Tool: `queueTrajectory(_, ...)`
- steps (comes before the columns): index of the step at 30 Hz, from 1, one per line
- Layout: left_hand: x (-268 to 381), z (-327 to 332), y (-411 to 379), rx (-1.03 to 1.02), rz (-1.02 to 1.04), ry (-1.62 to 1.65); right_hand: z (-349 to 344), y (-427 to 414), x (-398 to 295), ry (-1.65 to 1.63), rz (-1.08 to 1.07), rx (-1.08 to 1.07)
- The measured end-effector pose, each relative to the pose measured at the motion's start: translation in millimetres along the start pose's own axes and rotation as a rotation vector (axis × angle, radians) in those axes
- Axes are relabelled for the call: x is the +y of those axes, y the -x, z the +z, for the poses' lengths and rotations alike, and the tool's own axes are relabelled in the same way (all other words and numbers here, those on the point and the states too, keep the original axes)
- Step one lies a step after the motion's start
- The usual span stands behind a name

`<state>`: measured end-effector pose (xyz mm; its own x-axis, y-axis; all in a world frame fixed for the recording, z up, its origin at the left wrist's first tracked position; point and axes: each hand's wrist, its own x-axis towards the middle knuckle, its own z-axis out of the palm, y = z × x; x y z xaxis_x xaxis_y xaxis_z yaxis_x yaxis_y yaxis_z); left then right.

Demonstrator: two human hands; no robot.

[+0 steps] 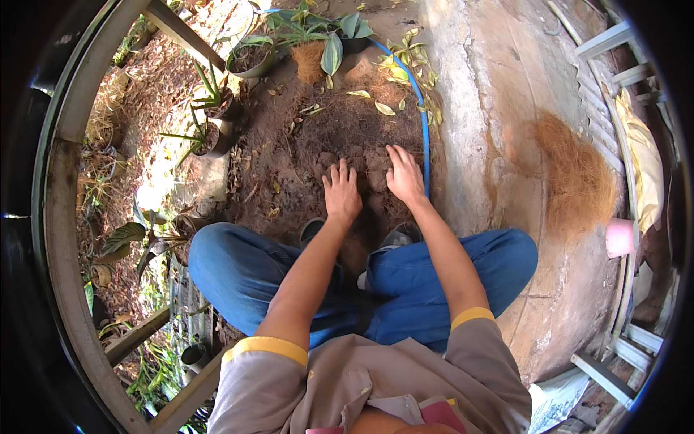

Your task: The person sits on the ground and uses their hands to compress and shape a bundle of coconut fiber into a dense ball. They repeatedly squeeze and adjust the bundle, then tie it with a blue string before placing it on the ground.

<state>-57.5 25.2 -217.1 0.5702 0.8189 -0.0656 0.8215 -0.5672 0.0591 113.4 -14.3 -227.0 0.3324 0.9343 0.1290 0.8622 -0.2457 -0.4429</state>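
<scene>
Palm down, my left hand (341,191) rests over the brown soil (282,163) with its fingers apart. My right hand (405,174) lies to its right, fingers stretched forward over lumpy soil clods (378,161); nothing shows in its grasp. Both hands' palms and what lies under them are hidden. Just beyond the fingertips spreads a patch of dark soil (339,127) mixed with fine brown fibres. A blue hose (425,130) curves along the right side, close to my right hand. My shoes (312,232) stand on the soil behind my hands.
Potted plants (249,61) line the far left, with a ball of coconut fibre (308,61) beside a variegated plant (332,53). Loose coconut fibre (577,176) lies on the concrete (504,179) at right, near a pink pot (619,237). A wooden frame (65,217) borders the left.
</scene>
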Motion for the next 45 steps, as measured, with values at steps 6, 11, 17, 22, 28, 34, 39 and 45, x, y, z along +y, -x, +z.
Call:
queueTrajectory(6,-25,17,-16,-0.095,0.020,0.173,-9,6,3,0.104,0.156,-0.139)
queueTrajectory(11,-27,33,-22,0.053,0.170,0.202,-10,24,16,-0.115,0.192,-0.474)
queueTrajectory(17,-2,21,-14,0.073,0.302,0.299,2,51,-3,-0.001,0.156,-0.703)
queueTrajectory(22,18,15,1,0.033,0.412,0.347,-13,48,16,-0.050,-0.028,-0.729)
queueTrajectory(28,37,9,3,-0.162,0.235,0.733,-33,21,15,-0.230,0.022,-0.580)
queueTrajectory(34,59,14,-19,-0.273,0.165,1.130,-65,-11,26,-0.811,0.410,-0.658)
queueTrajectory(39,64,1,-19,-0.361,0.033,1.088,-71,-6,23,-0.902,0.516,-0.595)
queueTrajectory(45,54,25,-5,-0.050,0.174,0.866,-105,-24,21,-1.037,0.474,-0.356)
